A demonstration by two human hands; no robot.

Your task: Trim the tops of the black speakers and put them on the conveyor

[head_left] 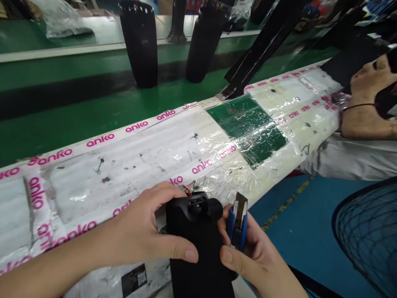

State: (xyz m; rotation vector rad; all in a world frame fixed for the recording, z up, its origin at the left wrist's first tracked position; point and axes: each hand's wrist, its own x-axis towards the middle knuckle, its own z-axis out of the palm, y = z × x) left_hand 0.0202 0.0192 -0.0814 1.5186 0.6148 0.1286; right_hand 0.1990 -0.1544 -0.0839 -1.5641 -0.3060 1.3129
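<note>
A black plastic housing (198,252) with a rounded knob-like part at its top stands at the bottom middle, its lower end cut off by the picture edge. My left hand (158,231) is closed around its left side, thumb across the front. Thin red and dark wires (188,189) stick out behind its top. My right hand (256,258) grips a blue utility knife (237,225), its broad metal blade end pointing up. The right thumb rests against or very near the housing's right side; I cannot tell which.
The worktable (124,161) is covered with white sheeting and pink-lettered tape. Behind it runs a green conveyor belt (93,99) carrying black tapered housings (141,45). A dark slanted post (263,45) rises at its edge. At right are another person's hand (372,82) and a mesh chair back (369,231).
</note>
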